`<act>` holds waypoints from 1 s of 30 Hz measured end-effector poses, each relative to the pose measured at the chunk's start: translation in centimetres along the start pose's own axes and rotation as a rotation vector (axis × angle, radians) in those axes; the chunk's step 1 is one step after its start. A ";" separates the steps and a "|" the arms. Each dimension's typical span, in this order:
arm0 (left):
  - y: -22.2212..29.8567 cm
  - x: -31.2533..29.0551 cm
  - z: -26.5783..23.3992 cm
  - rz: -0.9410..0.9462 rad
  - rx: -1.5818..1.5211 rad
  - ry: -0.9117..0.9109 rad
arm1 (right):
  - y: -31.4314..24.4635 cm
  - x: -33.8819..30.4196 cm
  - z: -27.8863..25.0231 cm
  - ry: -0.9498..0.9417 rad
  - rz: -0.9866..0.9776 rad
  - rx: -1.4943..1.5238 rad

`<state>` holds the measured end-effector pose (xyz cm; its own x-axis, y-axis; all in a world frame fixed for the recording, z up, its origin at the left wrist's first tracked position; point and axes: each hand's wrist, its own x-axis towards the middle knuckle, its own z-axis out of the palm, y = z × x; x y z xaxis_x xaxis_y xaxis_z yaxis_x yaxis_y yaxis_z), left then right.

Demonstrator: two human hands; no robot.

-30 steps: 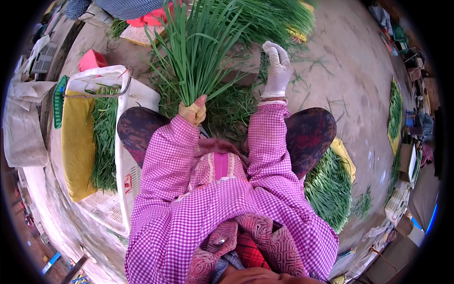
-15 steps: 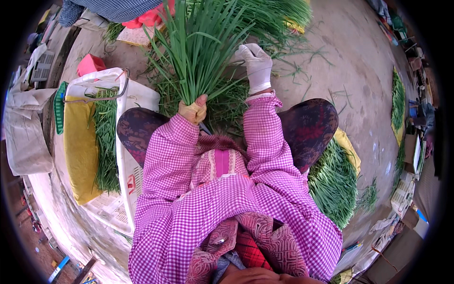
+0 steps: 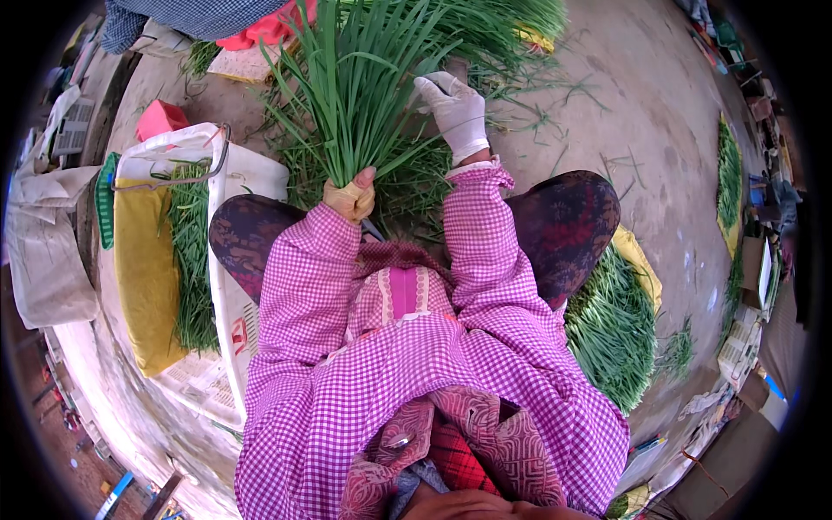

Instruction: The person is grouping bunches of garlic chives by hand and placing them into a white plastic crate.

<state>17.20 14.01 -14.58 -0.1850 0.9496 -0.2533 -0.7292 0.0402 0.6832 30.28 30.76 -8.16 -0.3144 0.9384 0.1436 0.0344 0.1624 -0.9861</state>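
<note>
A thick bunch of garlic chives (image 3: 355, 95) fans upward from my left hand (image 3: 350, 199), which is closed around the stalk end. A yellowish covering shows on that hand, with the thumb lying on top. My right hand (image 3: 455, 113), in a white glove, is raised beside the right edge of the bunch. Its fingers bend inward and press together near the leaves; whether a leaf is between them is hidden. Beneath the bunch, loose chive scraps (image 3: 403, 204) are strewn over the ground between my knees.
To my left stands a white plastic crate (image 3: 260, 178) with chives and a yellow cloth (image 3: 143, 277). A red container (image 3: 162, 120) sits behind it. More chives (image 3: 611, 329) lie by my right knee, and another heap (image 3: 494, 35) lies ahead on the concrete floor (image 3: 646, 104).
My right hand has shifted slightly left, closer to the leaves. My left hand keeps its hold on the chives. The whole view has moved a little.
</note>
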 end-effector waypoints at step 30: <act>8.1 1.1 3.8 0.263 1.984 0.663 | 3.1 -3.5 7.7 -0.744 0.238 0.419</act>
<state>13.64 16.58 -6.74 -0.6185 0.7786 0.1061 0.7729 0.5785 0.2605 24.19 25.60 -12.39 -0.8838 0.4675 -0.0172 -0.1264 -0.2740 -0.9534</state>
